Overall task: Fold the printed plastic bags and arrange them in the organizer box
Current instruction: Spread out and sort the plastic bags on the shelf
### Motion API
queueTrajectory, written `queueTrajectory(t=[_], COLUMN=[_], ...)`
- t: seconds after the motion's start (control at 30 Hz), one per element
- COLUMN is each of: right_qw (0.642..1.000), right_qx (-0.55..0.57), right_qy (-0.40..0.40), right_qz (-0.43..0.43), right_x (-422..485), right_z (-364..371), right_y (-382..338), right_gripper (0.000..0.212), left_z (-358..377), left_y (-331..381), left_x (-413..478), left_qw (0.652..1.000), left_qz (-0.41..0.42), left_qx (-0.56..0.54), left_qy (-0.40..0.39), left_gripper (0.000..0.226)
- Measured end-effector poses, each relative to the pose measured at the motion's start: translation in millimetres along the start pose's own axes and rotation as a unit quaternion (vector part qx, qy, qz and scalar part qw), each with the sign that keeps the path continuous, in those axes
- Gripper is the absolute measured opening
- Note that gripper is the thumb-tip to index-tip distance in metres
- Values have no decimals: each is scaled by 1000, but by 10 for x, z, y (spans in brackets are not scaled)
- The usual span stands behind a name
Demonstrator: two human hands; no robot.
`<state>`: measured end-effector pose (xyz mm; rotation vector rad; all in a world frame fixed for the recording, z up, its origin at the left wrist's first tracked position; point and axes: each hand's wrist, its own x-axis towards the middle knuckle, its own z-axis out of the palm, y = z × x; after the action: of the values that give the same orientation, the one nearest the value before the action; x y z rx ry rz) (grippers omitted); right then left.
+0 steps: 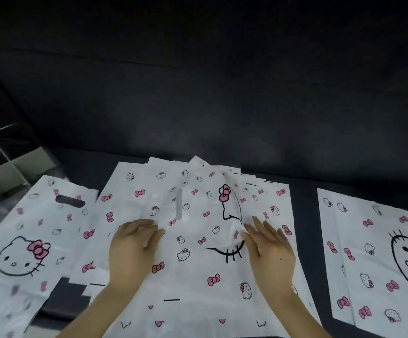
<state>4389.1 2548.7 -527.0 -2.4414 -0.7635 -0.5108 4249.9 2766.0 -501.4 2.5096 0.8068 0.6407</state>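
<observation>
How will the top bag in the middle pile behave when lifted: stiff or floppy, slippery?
Probably floppy: the top bag buckles into a raised fold between the left hand and right hand. Likely light and slippery, being thin translucent film; the pile beneath lies fanned out.

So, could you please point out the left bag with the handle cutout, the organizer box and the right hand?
left bag (34, 230), head view, on its white middle just above the printed face.
organizer box (10, 176), head view, on a pale inner panel.
right hand (268, 252), head view, on the back of the hand.
</observation>
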Motion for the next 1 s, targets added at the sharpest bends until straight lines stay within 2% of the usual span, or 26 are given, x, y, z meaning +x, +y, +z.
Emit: queueTrajectory(t=[0.1,0.17,0.23,0.37,0.43,0.5,0.6,0.67,0.73,0.77,0.83,0.9,0.97,1.0], right_qw=[998,996,994,986,979,969,925,890,884,882,876,877,882,886], right_qx=[57,83,99,114,122,132,175,197,169,149,100,61,30,15], right_qy=[14,2,-6,-29,-38,-42,-114,-206,-213,-194,-186,-182,-192,-200], right_qz=[-5,-13,-40,-119,-158,-204,-316,-354,-380,-404,-432,-441,-428,-418], right_x=[80,153,210,375,466,527,550,574,589,588,576,540,471,443], right_z=[-45,-47,3,244,418,633,983,1162,1313,1393,1488,1571,1631,1618], right_y=[-157,-295,-457,-945,-1239,-1544,-1894,-2015,-2077,-2116,-2270,-2434,-2554,-2579], right_gripper=[54,47,43,55,39,23,28,26,27,33,41,36,27,33], left_z=[-184,-334,-496,-864,-1063,-1278,-1484,-1492,-1354,-1260,-1109,-1033,-1062,-1116], left_y=[-1,-7,-74,-328,-518,-743,-1135,-1313,-1488,-1567,-1740,-1938,-2126,-2190], left_x=[76,104,112,119,80,18,-54,-81,-114,-129,-149,-176,-178,-160], left_qw=[990,973,968,949,941,942,943,966,984,980,955,940,939,937], left_qz=[-86,-141,-157,-223,-266,-286,-255,-174,-85,-62,-69,-99,-99,-98], left_qx=[-111,-177,-187,-196,-162,-60,109,141,157,174,214,220,237,246], left_qy=[30,37,60,105,132,165,185,130,2,-74,-196,-240,-229,-226], left_gripper=[10,11,12,4,7,12,25,37,49,56,75,82,78,75])
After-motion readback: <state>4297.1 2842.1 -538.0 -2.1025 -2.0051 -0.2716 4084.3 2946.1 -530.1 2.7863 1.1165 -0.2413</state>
